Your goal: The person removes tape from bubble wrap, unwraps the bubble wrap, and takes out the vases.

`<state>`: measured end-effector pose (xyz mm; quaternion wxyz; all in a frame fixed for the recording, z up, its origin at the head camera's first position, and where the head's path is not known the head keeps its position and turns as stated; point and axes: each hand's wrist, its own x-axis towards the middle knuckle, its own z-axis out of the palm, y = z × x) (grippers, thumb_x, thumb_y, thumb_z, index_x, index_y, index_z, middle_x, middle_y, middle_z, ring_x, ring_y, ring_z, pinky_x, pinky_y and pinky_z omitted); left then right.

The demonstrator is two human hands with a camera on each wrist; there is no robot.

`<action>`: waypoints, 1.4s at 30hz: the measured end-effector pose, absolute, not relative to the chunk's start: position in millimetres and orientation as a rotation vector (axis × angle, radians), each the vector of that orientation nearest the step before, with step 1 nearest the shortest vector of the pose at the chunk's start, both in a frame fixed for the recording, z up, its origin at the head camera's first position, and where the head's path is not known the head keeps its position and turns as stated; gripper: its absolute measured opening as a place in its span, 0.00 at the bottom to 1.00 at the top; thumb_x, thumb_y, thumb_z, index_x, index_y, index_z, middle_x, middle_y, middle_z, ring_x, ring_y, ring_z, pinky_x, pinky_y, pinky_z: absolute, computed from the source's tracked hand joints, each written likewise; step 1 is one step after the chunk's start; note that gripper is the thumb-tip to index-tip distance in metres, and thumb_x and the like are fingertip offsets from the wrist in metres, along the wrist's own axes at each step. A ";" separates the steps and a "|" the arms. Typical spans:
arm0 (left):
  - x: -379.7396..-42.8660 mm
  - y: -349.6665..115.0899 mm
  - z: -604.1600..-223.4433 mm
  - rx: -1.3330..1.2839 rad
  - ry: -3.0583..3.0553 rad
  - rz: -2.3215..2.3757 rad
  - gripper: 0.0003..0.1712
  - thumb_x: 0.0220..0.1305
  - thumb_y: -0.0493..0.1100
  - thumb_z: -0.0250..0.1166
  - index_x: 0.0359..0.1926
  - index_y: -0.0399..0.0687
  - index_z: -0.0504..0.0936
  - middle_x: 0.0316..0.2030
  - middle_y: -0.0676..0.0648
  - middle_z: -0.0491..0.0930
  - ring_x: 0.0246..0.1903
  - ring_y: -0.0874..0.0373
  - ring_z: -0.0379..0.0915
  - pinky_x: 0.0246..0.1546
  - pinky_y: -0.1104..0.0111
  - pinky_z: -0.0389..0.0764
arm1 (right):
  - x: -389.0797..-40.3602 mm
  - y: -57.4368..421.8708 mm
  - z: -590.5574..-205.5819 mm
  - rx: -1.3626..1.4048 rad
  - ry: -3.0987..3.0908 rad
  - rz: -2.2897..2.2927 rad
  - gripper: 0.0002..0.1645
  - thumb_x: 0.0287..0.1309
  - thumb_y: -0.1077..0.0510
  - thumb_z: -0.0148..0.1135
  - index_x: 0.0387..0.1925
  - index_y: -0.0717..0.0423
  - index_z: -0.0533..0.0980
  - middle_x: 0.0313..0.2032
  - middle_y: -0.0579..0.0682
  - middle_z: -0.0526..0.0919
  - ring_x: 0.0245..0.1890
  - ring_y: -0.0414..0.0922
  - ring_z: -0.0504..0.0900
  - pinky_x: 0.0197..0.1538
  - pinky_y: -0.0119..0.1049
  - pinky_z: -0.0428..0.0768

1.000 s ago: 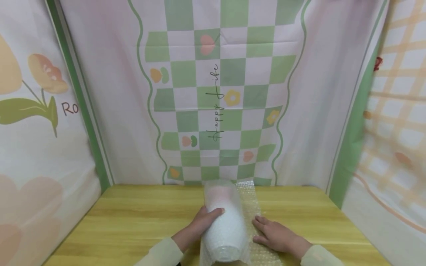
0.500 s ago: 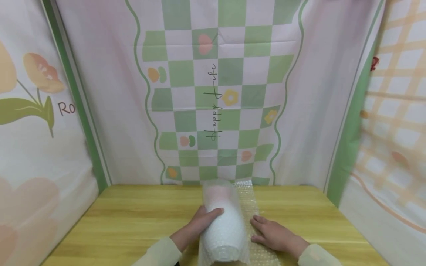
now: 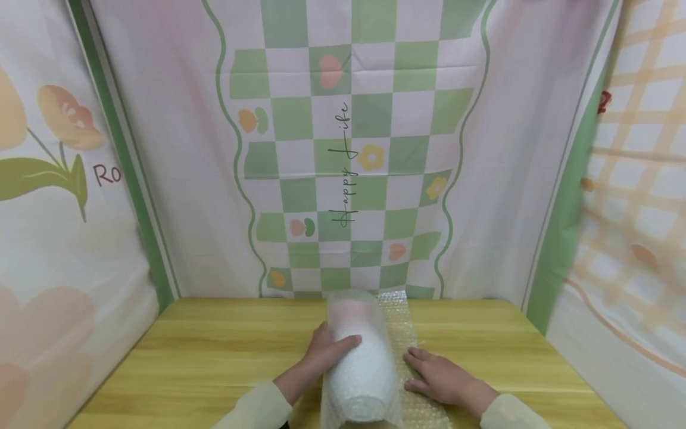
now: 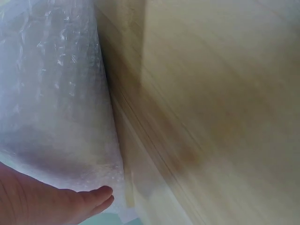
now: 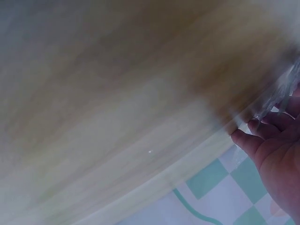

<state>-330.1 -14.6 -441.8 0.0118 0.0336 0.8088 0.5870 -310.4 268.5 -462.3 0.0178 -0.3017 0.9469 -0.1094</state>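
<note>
A white, vase-shaped object (image 3: 364,363), pinkish toward its far end, lies on its side in clear bubble wrap. My left hand (image 3: 323,353) holds its left side, the thumb laid over the top and the fingers along the flank, partly hidden. In the left wrist view the same hand (image 4: 51,201) meets the edge of the wrapped body (image 4: 56,93). A loose strip of bubble wrap (image 3: 398,319) spreads out to the right. On that strip rests my right hand (image 3: 442,378), fingers extended toward the object. The right wrist view shows its fingertips at the wrap's crinkled edge.
A wood-grain table (image 3: 230,339) carries everything. Behind it hangs a green and white checked cloth (image 3: 370,196), close to the object's far end. Printed cloth panels (image 3: 632,238) close in both sides.
The left hand's fingers have shifted slightly forward along the object's side. The head view has swung a little since the first frame. The right hand and the wrapped object stay put.
</note>
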 end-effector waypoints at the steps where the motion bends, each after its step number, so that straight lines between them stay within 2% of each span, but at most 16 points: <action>1: -330.2 -14.4 -441.4 0.097 2.530 1.825 0.57 0.51 0.62 0.71 0.70 0.31 0.56 0.63 0.28 0.62 0.60 0.31 0.62 0.57 0.40 0.67 | -310.3 268.5 -462.0 -0.935 2.940 -0.341 0.42 0.66 0.36 0.51 0.64 0.68 0.68 0.63 0.68 0.68 0.61 0.64 0.69 0.59 0.58 0.71; 5: -329.5 -13.6 -438.1 0.100 2.551 1.805 0.59 0.52 0.61 0.71 0.71 0.30 0.53 0.66 0.26 0.55 0.63 0.29 0.55 0.61 0.39 0.61 | -309.1 268.1 -460.5 -0.929 2.931 -0.351 0.43 0.66 0.36 0.51 0.64 0.68 0.68 0.64 0.68 0.67 0.61 0.64 0.69 0.59 0.59 0.70; 8: -329.0 -13.1 -437.6 0.119 2.584 1.782 0.59 0.53 0.60 0.70 0.71 0.29 0.52 0.67 0.26 0.54 0.64 0.29 0.54 0.62 0.40 0.60 | -308.5 267.9 -460.0 -0.928 2.927 -0.355 0.43 0.66 0.36 0.51 0.64 0.68 0.67 0.64 0.68 0.67 0.61 0.64 0.69 0.59 0.59 0.70; 17: -324.9 -10.0 -434.7 0.310 2.773 1.710 0.52 0.57 0.55 0.69 0.68 0.26 0.56 0.65 0.27 0.58 0.61 0.32 0.60 0.61 0.42 0.65 | -308.0 267.7 -460.2 -0.904 2.913 -0.376 0.43 0.66 0.36 0.51 0.65 0.68 0.67 0.64 0.68 0.66 0.62 0.64 0.68 0.59 0.59 0.70; 21: -322.1 -8.5 -432.1 0.392 2.847 1.664 0.48 0.59 0.53 0.68 0.67 0.26 0.59 0.65 0.27 0.58 0.62 0.33 0.60 0.61 0.44 0.65 | -307.8 267.6 -460.3 -0.905 2.914 -0.380 0.43 0.66 0.35 0.51 0.65 0.68 0.67 0.64 0.68 0.66 0.61 0.64 0.68 0.59 0.59 0.70; 26: -319.4 -5.7 -426.5 0.506 2.955 1.564 0.37 0.61 0.49 0.67 0.62 0.29 0.69 0.65 0.31 0.63 0.63 0.36 0.61 0.62 0.46 0.65 | -307.6 267.6 -460.8 -0.909 2.922 -0.380 0.44 0.66 0.35 0.50 0.65 0.68 0.67 0.65 0.68 0.66 0.61 0.64 0.69 0.58 0.59 0.70; 33: -317.7 -2.3 -418.0 0.619 2.978 1.505 0.24 0.61 0.42 0.65 0.56 0.32 0.77 0.57 0.36 0.75 0.57 0.41 0.70 0.59 0.50 0.70 | -306.6 267.4 -460.6 -0.913 2.929 -0.388 0.43 0.66 0.35 0.50 0.65 0.68 0.67 0.65 0.68 0.65 0.61 0.64 0.69 0.59 0.59 0.70; 42: -316.8 2.1 -410.4 0.711 3.001 1.376 0.19 0.58 0.34 0.61 0.51 0.30 0.79 0.50 0.36 0.80 0.54 0.41 0.74 0.56 0.51 0.74 | -306.0 267.5 -460.3 -0.925 2.939 -0.385 0.42 0.67 0.36 0.51 0.64 0.69 0.67 0.64 0.69 0.65 0.62 0.64 0.68 0.59 0.60 0.69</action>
